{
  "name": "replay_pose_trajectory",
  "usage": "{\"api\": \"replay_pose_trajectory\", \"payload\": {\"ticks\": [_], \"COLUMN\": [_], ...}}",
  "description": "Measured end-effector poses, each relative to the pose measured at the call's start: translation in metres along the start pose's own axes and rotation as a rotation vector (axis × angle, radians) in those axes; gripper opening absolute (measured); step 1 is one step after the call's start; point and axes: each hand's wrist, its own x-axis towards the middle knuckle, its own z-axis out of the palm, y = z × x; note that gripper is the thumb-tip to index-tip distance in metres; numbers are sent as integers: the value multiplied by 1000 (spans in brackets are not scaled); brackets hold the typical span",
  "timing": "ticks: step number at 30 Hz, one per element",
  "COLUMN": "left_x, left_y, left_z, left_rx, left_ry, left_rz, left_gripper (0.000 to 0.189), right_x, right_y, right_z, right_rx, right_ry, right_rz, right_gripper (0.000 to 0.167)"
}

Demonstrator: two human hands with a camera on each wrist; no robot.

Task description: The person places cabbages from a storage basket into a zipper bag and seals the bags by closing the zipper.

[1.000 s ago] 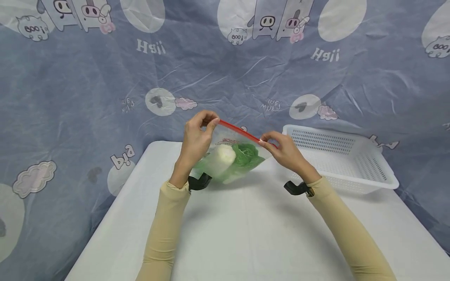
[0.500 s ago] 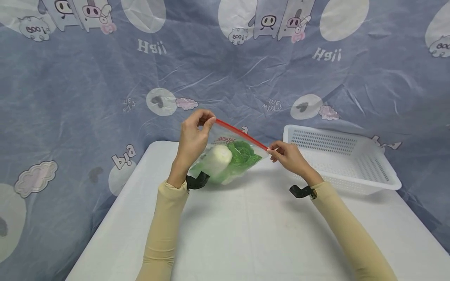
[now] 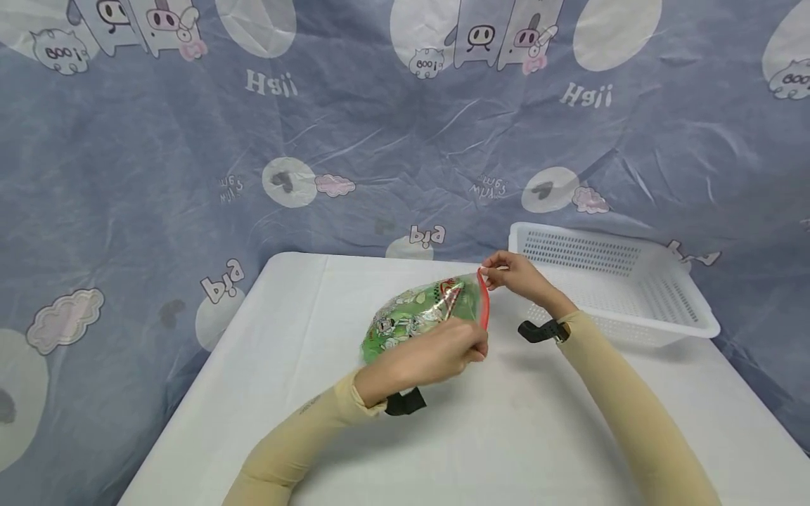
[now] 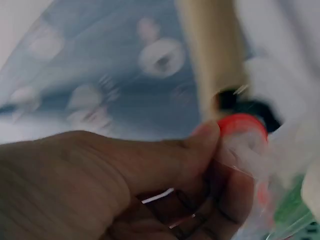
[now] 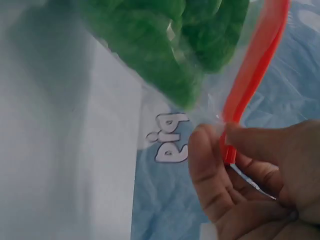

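Observation:
A clear zip bag (image 3: pixel 405 313) with cartoon print hangs low over the table, its red zip strip (image 3: pixel 485 306) running steeply downward at the right. Through the plastic in the right wrist view show green leafy vegetables (image 5: pixel 150 55). My right hand (image 3: pixel 520 276) pinches the upper end of the strip between thumb and forefinger. At the strip's lower end is my left hand (image 3: pixel 439 351), crossing in front of the bag. The left wrist view shows its thumb and forefinger pinching the red strip (image 4: pixel 242 121), with the other fingers curled below.
A white perforated plastic basket (image 3: pixel 690 325) stands at the right rear of the white table (image 3: pixel 538 436). Behind the table hangs a blue-grey printed cloth (image 3: pixel 405 140).
My left hand has swung down and toward the front right with its end of the strip. The bag turned, so its printed side shows now. My right hand first slid to the strip's right end.

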Motion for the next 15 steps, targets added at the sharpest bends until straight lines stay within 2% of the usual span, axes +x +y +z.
{"api": "replay_pose_trajectory", "payload": {"ticks": [3,6,9,15], "left_x": [12,20,26,29], "left_y": [-7,-19,-27,-35], "left_z": [34,53,58,49], "left_rx": [129,224,183,11], "left_ry": [-93,-152,-172,-260], "left_rz": [-52,-120,-131,-41], "left_gripper": [14,16,12,7], "right_x": [5,11,14,8], "right_y": [-3,-6,-7,-10], "right_z": [6,12,17,14], "right_rx": [-192,-330,-387,-469], "right_ry": [46,69,78,45], "right_rz": [-17,-25,-26,-42], "right_gripper": [18,14,12,29]}}
